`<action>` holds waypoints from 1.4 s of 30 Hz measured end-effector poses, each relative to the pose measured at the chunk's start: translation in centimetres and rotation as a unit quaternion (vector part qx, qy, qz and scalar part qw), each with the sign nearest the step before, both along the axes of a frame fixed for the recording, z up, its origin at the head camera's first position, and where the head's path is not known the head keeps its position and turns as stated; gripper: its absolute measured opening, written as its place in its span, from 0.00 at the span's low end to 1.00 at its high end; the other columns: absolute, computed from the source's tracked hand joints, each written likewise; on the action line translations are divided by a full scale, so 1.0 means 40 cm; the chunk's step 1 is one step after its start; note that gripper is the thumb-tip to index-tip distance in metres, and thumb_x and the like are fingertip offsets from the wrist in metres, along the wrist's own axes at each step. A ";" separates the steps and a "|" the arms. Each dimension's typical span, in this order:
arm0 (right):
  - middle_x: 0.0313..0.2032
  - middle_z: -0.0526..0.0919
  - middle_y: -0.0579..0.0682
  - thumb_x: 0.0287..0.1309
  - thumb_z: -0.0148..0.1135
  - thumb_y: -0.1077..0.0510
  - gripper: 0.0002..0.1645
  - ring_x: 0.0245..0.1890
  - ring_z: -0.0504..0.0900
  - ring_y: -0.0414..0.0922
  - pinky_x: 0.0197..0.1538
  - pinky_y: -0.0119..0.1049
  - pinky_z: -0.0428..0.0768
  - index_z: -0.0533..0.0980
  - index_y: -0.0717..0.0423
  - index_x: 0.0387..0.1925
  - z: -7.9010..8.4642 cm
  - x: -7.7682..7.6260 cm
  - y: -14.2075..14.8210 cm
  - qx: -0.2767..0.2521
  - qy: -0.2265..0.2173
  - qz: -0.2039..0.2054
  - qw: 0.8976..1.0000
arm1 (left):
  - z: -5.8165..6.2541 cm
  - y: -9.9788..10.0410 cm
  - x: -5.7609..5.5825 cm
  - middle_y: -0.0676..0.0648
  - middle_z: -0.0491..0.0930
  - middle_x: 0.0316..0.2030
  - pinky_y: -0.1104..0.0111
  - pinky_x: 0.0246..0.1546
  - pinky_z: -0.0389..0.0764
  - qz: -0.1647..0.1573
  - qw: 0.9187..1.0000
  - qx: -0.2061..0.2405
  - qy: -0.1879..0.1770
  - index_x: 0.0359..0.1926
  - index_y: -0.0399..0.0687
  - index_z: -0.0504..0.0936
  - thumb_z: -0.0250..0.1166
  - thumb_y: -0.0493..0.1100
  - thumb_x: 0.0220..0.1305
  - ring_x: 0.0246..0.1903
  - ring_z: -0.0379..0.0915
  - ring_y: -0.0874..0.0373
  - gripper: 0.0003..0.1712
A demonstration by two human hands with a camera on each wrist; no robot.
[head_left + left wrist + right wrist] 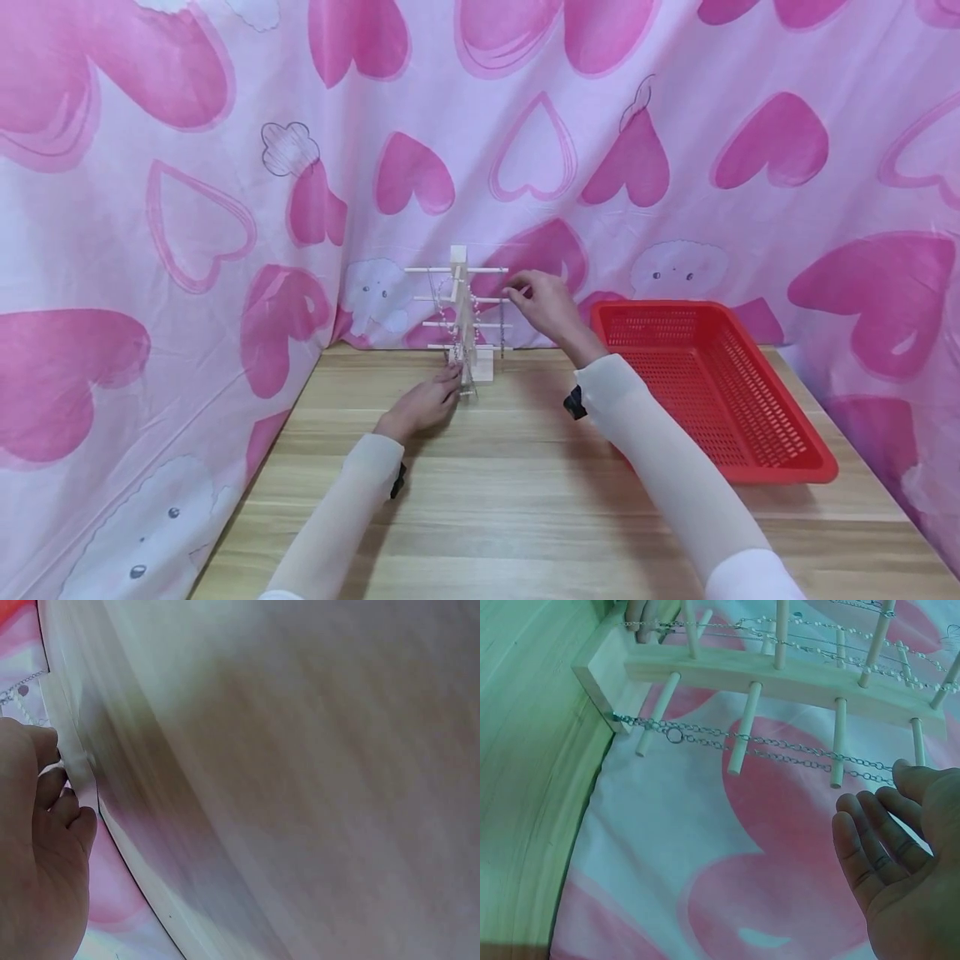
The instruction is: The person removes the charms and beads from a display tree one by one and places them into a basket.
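A pale wooden jewelry stand (460, 254) with side pegs stands at the back of the table, hung with necklaces. My right hand (543, 307) is beside its upper right pegs; thumb and forefinger pinch the top of a silver chain necklace (787, 754). The chain hangs down along the pegs on that side. My left hand (429, 402) holds the stand's base (71, 746) from the front left, its fingers curled against the wood. Beaded necklaces (832, 656) and thin chains hang on the other pegs, partly hidden in the head view by the post.
A red plastic basket (806, 442) with perforated walls sits on the right of the wood-grain table (495, 508). Behind the stand and along the sides hangs a pink heart-patterned cloth (480, 117).
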State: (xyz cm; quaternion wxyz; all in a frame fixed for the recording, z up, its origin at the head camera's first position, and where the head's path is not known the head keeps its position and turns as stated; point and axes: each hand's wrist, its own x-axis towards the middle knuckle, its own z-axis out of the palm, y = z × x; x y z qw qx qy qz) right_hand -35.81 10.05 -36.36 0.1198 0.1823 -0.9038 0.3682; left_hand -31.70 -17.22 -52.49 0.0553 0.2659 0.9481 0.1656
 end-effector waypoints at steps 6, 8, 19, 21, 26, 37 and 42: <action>0.51 0.90 0.55 0.75 0.66 0.53 0.17 0.48 0.87 0.53 0.51 0.47 0.90 0.86 0.57 0.57 -0.006 -0.002 -0.017 -0.009 0.000 0.004 1.000 | -0.007 0.008 0.003 0.42 0.52 0.84 0.49 0.85 0.58 -0.006 1.000 -0.011 0.012 0.81 0.42 0.64 0.47 0.47 0.86 0.84 0.49 0.42 0.30; 0.51 0.90 0.55 0.75 0.67 0.53 0.17 0.48 0.87 0.53 0.52 0.47 0.90 0.85 0.57 0.57 -0.005 -0.001 -0.025 -0.012 -0.002 0.003 1.000 | -0.008 0.010 0.004 0.42 0.53 0.84 0.49 0.84 0.58 -0.006 1.000 -0.012 0.015 0.81 0.42 0.64 0.47 0.47 0.86 0.84 0.50 0.42 0.30; 0.50 0.92 0.54 0.75 0.66 0.52 0.18 0.47 0.90 0.51 0.56 0.47 0.90 0.84 0.57 0.59 -0.007 0.005 -0.058 -0.052 -0.012 -0.036 0.998 | -0.013 0.009 0.003 0.43 0.51 0.85 0.49 0.84 0.58 -0.006 1.000 -0.019 0.017 0.82 0.43 0.62 0.46 0.47 0.86 0.84 0.49 0.42 0.31; 0.48 0.92 0.54 0.75 0.66 0.53 0.17 0.44 0.91 0.51 0.53 0.47 0.90 0.85 0.57 0.57 -0.010 0.004 -0.062 -0.065 -0.006 -0.043 0.997 | -0.015 0.007 0.002 0.43 0.51 0.85 0.49 0.84 0.59 -0.007 1.000 -0.024 0.018 0.82 0.43 0.63 0.46 0.47 0.86 0.84 0.49 0.43 0.31; 0.43 0.91 0.57 0.75 0.66 0.56 0.15 0.41 0.93 0.57 0.44 0.43 0.90 0.85 0.62 0.54 -0.016 0.000 -0.070 -0.116 -0.003 -0.044 0.992 | -0.014 0.004 0.002 0.43 0.52 0.85 0.50 0.84 0.59 -0.011 1.000 -0.023 0.018 0.82 0.42 0.63 0.46 0.47 0.86 0.84 0.49 0.43 0.30; 0.33 0.89 0.55 0.74 0.65 0.57 0.11 0.31 0.85 0.48 0.33 0.34 0.81 0.87 0.60 0.46 -0.013 0.001 -0.057 -0.145 0.049 -0.074 0.986 | -0.009 0.007 0.000 0.44 0.52 0.85 0.51 0.85 0.57 -0.007 1.000 -0.025 0.012 0.82 0.43 0.63 0.47 0.46 0.86 0.85 0.48 0.45 0.30; 0.33 0.89 0.56 0.74 0.65 0.58 0.11 0.33 0.82 0.48 0.35 0.34 0.79 0.88 0.61 0.46 -0.011 -0.004 -0.047 -0.149 0.065 -0.076 0.984 | -0.006 0.008 0.003 0.44 0.51 0.85 0.50 0.85 0.57 -0.007 1.000 -0.019 0.010 0.82 0.42 0.63 0.46 0.46 0.86 0.84 0.48 0.44 0.30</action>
